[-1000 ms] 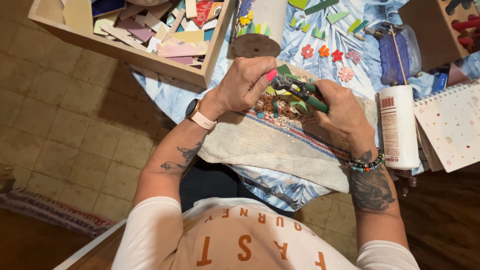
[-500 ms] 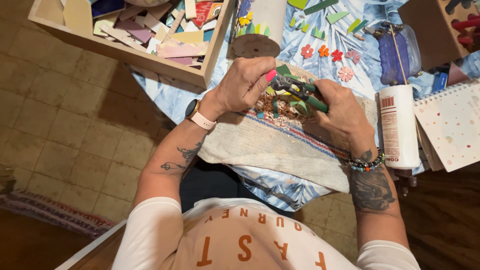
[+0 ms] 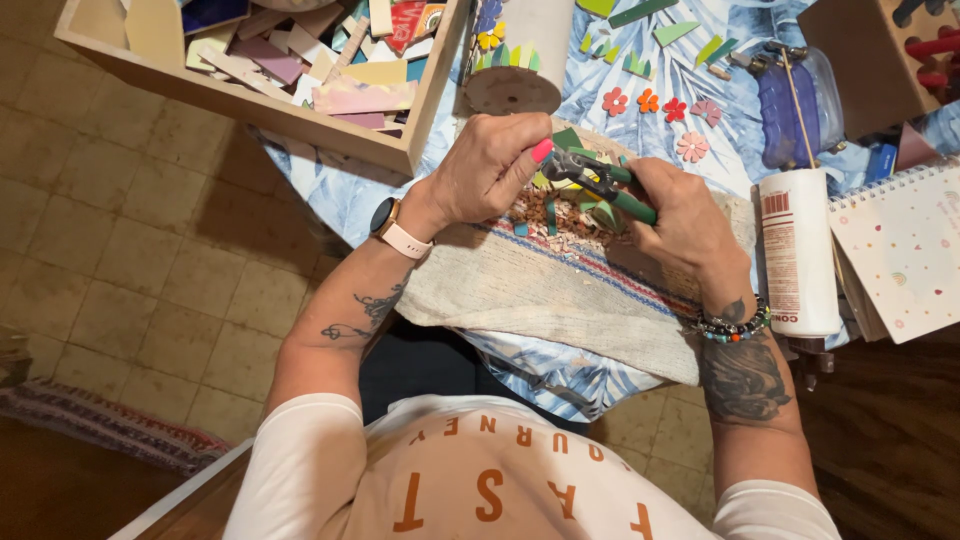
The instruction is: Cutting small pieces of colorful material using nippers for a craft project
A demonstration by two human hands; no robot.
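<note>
- Cloth [image 3: 560, 290] on the surface: soft, catches chips.
- Right hand [image 3: 685, 215], fingers clamped on nippers [image 3: 605, 185]: rigid, best squeezed at the green handles.
- Left hand [image 3: 490, 170], fingers pinched on a tile piece [image 3: 567, 140] above mid-cloth: likely brittle, sharp; hold by its flats.

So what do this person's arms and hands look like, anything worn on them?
Both arms are bare below short white sleeves. The left wrist carries a smartwatch with a pale pink strap, and the left forearm has a thin line tattoo. The right wrist wears beaded bracelets above a large dark tattoo. A pink-painted thumbnail shows on the left hand.
</note>
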